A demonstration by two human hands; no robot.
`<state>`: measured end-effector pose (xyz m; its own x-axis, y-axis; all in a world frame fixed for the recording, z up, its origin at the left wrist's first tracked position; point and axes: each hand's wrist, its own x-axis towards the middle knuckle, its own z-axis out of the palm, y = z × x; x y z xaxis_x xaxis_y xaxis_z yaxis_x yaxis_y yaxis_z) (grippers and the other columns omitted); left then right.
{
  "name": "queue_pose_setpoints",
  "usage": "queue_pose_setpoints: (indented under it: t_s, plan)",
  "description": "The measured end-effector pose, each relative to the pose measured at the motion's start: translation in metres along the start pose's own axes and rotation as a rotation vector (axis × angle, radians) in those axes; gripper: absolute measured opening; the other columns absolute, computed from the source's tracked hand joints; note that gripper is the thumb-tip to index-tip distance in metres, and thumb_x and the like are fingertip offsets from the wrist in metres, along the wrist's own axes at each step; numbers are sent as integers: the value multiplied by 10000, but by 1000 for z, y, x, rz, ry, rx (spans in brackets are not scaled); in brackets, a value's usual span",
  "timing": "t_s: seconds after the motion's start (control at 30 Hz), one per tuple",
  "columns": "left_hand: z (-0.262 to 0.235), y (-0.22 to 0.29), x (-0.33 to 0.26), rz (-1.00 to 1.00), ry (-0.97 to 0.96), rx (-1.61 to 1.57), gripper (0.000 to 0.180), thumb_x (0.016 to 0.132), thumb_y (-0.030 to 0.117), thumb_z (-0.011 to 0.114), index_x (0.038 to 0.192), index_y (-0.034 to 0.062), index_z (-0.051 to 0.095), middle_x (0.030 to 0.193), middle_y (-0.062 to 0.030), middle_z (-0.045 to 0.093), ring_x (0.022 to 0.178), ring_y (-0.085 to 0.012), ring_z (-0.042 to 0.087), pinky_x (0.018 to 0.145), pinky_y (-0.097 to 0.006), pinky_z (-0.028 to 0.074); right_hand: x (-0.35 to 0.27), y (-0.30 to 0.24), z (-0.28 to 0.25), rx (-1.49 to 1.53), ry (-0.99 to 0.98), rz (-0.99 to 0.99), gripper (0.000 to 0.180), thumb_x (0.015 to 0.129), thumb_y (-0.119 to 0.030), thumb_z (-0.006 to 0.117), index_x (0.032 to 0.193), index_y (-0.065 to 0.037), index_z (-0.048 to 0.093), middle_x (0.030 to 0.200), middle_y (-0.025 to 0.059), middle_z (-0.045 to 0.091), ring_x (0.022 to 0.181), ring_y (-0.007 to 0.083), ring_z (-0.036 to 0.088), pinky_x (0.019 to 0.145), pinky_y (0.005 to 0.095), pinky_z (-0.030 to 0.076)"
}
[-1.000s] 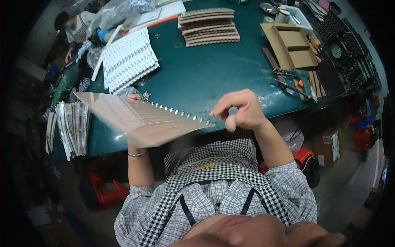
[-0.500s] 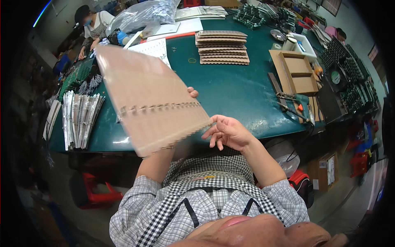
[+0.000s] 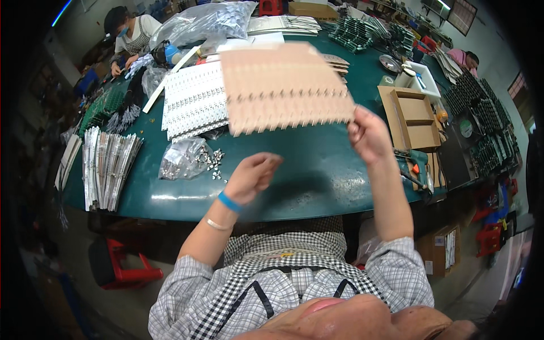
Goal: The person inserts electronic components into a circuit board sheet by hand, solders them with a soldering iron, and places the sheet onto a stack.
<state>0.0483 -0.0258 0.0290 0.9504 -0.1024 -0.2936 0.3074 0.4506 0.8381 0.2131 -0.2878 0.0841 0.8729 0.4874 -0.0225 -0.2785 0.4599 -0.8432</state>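
Observation:
My right hand (image 3: 371,136) grips the lower right corner of a thin tan panel (image 3: 280,79), its fingers closed on the edge. The panel hangs tilted above the table, with a toothed near edge and a row of small raised metal pieces across its face. Below it, apart from the panel, my left hand (image 3: 249,178) hovers over the table with its fingers curled in; nothing shows in them. Left of that hand lie a pile of small metal parts (image 3: 213,162) and a clear plastic bag (image 3: 181,160) of the same. White printed panels (image 3: 195,102) are stacked behind the bag.
Silvery strips (image 3: 110,170) stand bundled on the green table (image 3: 317,192) at the left. On the right are a cardboard tray (image 3: 416,116) and a power tool (image 3: 418,164). A partly hidden stack of tan panels (image 3: 337,62) sits behind the raised one. A co-worker (image 3: 133,34) sits far left.
The tan panel has swung away and to the right, and my right hand now holds its corner. My left hand has come off it, and the white panels and metal parts have come into view.

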Motion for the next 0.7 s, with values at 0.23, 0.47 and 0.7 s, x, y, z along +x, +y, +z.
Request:
queue_pose_setpoints:
  t_s: [0.23, 0.47, 0.7]
  plan:
    - [-53, -45, -72, 343, 477, 333, 129, 970, 125, 626, 985, 4, 665, 718, 64, 519, 563, -9, 389, 488, -186, 296, 173, -63, -52, -16, 169, -32, 184, 1022, -186, 511, 1024, -14, 577, 809, 43, 600, 658, 123, 587, 509, 211, 473]
    - [-53, -88, -85, 769, 662, 1095, 125, 788, 1, 744, 896, 18, 683, 663, -72, 553, 528, -128, 494, 499, -245, 397, 271, -54, -64, -119, 425, -38, 153, 1008, -122, 499, 1031, 18, 557, 829, 98, 632, 637, 154, 617, 474, 241, 498]
    - [-52, -91, -86, 805, 704, 1036, 182, 718, 1, 801, 844, 37, 674, 623, -66, 547, 493, -147, 495, 442, -262, 384, 307, -46, -83, -150, 501, 10, 201, 1029, -125, 452, 1097, 50, 523, 852, 150, 657, 603, 188, 632, 461, 272, 513]
